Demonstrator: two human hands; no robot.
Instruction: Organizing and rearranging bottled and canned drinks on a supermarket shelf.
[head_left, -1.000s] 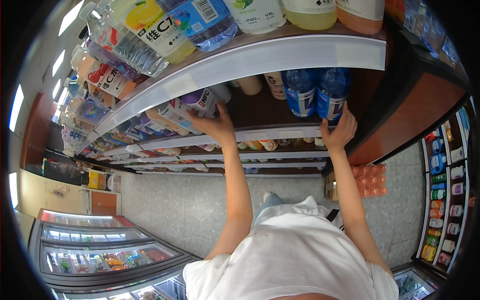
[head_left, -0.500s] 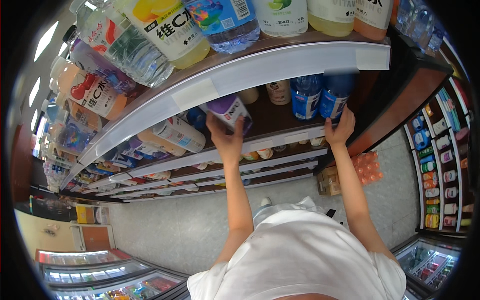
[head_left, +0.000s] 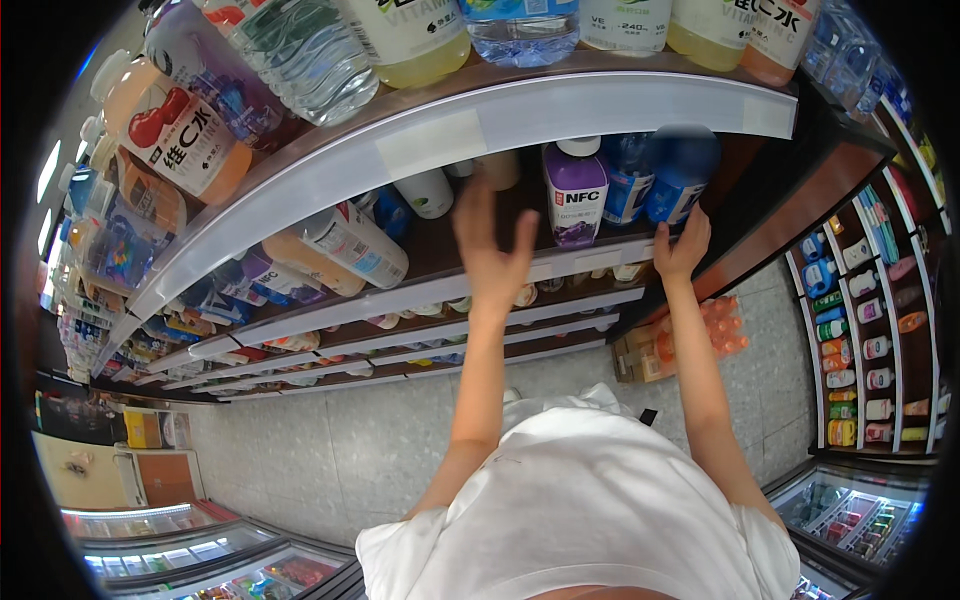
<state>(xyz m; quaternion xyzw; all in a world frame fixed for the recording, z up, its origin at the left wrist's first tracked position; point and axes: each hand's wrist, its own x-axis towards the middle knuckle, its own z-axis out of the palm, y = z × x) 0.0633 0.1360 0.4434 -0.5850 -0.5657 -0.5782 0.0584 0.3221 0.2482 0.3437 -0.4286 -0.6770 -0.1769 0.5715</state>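
A purple-labelled juice bottle point(head_left: 577, 200) with a white cap stands upright on the shelf below the wide white-edged one. Left of it is my left hand point(head_left: 495, 245), fingers spread and slightly blurred, with nothing in it. My right hand point(head_left: 684, 250) has its thumb and fingers around the lower part of a dark blue bottle point(head_left: 678, 180) at the shelf's right end. Between that one and the juice bottle stands another blue bottle point(head_left: 627, 190), partly covered. A white bottle point(head_left: 426, 193) sits further back, its top hidden under the upper shelf.
Large drink bottles point(head_left: 190, 130) line the upper shelf, whose white edge strip point(head_left: 500, 118) overhangs the lower row. A dark upright panel point(head_left: 800, 185) bounds the right end. On the floor are a cardboard box point(head_left: 640, 358) and orange bottles point(head_left: 722, 325). Glass-topped freezers point(head_left: 230, 560) stand behind me.
My left hand has let go of the purple juice bottle, which now stands to the right, beside the blue bottles. My right hand stays at the dark blue bottle. The view has shifted slightly.
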